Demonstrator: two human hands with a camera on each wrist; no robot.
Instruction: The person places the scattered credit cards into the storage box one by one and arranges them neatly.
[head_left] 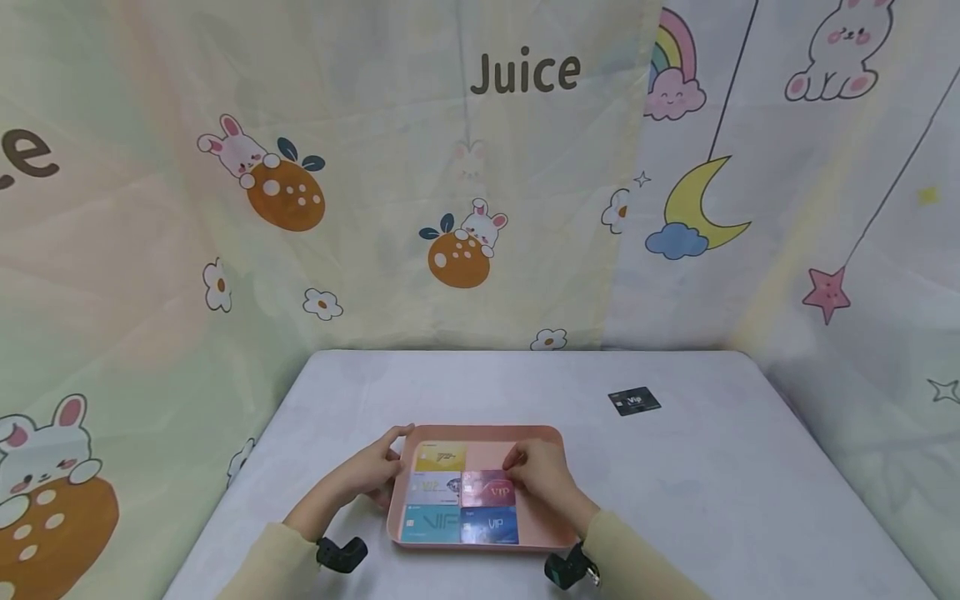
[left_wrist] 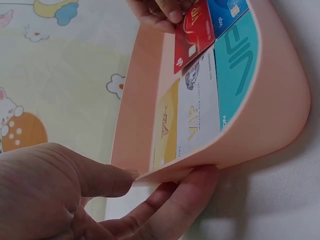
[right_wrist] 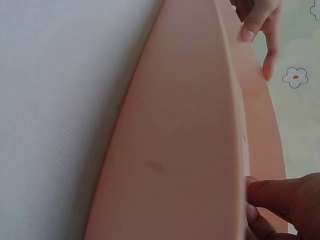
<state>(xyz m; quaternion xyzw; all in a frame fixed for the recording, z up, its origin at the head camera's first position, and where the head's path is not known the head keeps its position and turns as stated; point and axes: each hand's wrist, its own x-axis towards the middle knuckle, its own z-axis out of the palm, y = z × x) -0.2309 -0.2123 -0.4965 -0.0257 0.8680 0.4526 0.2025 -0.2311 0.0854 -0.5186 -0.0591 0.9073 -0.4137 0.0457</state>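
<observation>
A pink tray (head_left: 537, 533) lies on the table with cards arranged in two columns. My left hand (head_left: 375, 468) grips its left rim, thumb above and fingers against the outer wall (left_wrist: 270, 145). Over the tray's right part, my right hand (head_left: 542, 473) pinches the upper right corner of a red VIP card (head_left: 480, 493). That card's near edge looks slightly raised in the left wrist view. Around it lie a yellow card (head_left: 441, 455), a white VIP card (head_left: 429, 490), a teal VIP card (head_left: 431, 525) and a blue VIP card (head_left: 491, 527). The tray wall hides the cards in the right wrist view.
A black VIP card (head_left: 634, 401) lies on the white table (head_left: 720, 483), beyond the tray to the right. Printed curtains (head_left: 375, 167) with rabbits and flowers hang behind and beside the table. Each wrist wears a small black camera (head_left: 342, 555).
</observation>
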